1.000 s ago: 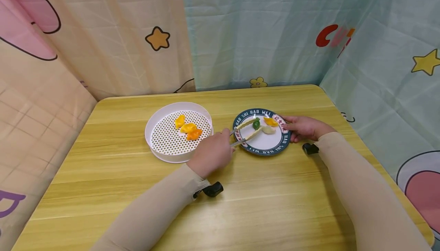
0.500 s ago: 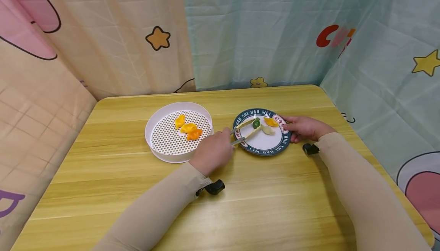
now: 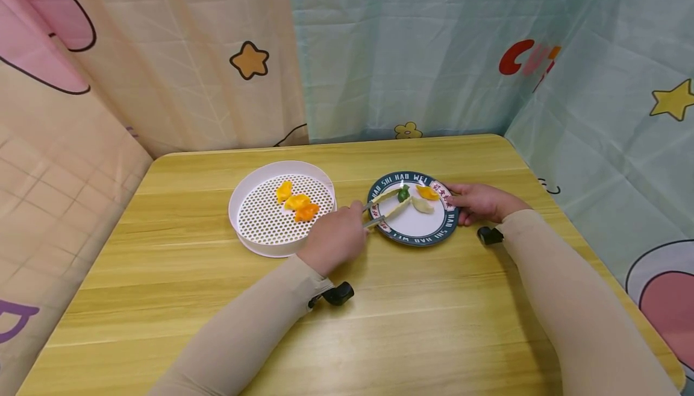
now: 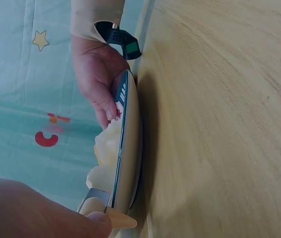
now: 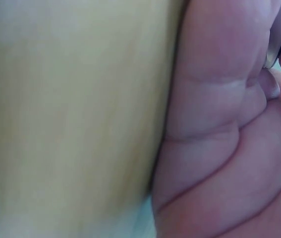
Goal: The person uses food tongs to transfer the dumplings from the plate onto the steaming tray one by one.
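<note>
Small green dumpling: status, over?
Left hand holds silver-beige tongs. Green dumpling between them, grip unclear. Right hand holds round teal-rimmed white plate. Pale dumpling close by.

On the table (image 3: 406,323), a tray (image 3: 235,210) (three dumplings (image 3: 297,202) in it) lies left of a plate (image 3: 417,227) bearing three more dumplings (image 3: 423,204); a curtain (image 3: 406,52) hangs behind.

Plate (image 3: 414,225): white centre, dark teal rim, white lettering; red characters at 2 o'clock.
On plate: green dumpling (image 3: 403,194) at 11 o'clock, yellow dumpling (image 3: 428,193) at 1, cream dumpling (image 3: 422,205) at 3.
Tongs (image 3: 398,209): silver arms, cream tips.
Tray (image 3: 273,249): pale pink; white perforated floor.
Tray dumplings (image 3: 297,202): two yellow, one orange.
</note>
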`<state>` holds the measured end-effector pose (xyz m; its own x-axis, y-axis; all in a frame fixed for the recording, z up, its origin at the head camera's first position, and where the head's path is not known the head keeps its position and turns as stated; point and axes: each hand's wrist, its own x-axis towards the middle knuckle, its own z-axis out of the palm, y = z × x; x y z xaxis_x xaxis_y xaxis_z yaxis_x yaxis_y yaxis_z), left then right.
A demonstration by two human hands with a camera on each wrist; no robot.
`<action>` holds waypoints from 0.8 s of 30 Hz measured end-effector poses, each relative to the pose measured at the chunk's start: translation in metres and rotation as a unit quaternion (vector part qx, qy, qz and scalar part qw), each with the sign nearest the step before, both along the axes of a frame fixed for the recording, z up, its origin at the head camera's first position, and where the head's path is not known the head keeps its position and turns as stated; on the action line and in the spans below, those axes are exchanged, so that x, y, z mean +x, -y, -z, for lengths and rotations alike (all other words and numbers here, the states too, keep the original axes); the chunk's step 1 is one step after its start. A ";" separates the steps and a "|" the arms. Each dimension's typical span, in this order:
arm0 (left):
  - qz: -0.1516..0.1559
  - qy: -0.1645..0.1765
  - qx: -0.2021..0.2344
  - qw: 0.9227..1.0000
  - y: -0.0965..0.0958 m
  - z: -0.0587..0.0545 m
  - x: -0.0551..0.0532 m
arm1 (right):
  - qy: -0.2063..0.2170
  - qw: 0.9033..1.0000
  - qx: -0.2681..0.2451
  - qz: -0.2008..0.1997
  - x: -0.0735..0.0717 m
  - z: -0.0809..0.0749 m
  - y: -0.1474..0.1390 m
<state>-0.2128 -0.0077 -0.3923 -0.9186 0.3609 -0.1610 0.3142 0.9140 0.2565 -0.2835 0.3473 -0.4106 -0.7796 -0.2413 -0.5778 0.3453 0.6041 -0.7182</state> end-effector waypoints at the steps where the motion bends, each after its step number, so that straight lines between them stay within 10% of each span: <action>1: 0.000 0.000 0.000 1.000 0.000 0.000 0.000 | -0.001 1.000 -0.002 -0.003 0.000 0.000 0.000; 24: 0.003 -0.007 0.011 1.000 0.005 0.005 -0.001 | -0.007 1.000 -0.008 -0.009 -0.001 0.003 0.001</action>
